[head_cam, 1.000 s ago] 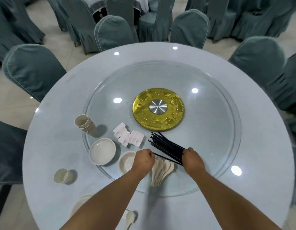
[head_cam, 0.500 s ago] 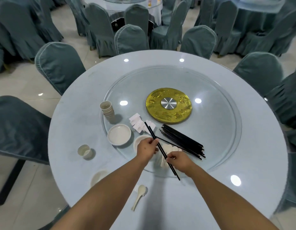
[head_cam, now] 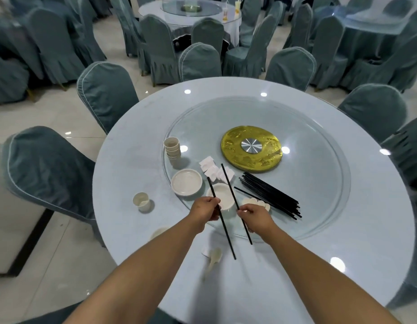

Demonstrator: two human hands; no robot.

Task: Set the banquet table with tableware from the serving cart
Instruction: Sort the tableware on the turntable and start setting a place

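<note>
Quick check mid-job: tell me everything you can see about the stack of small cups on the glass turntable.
The stack of cups stands near the left edge of the glass turntable, left of the gold centre disc. They are small, cream-coloured, handleless cups, glossy like ceramic or melamine, nested mouth-up; the ribbed side suggests several, but an exact count is unclear. The stack leans slightly. Neither hand touches it, and it stands apart from the round dish nearer the person.
</note>
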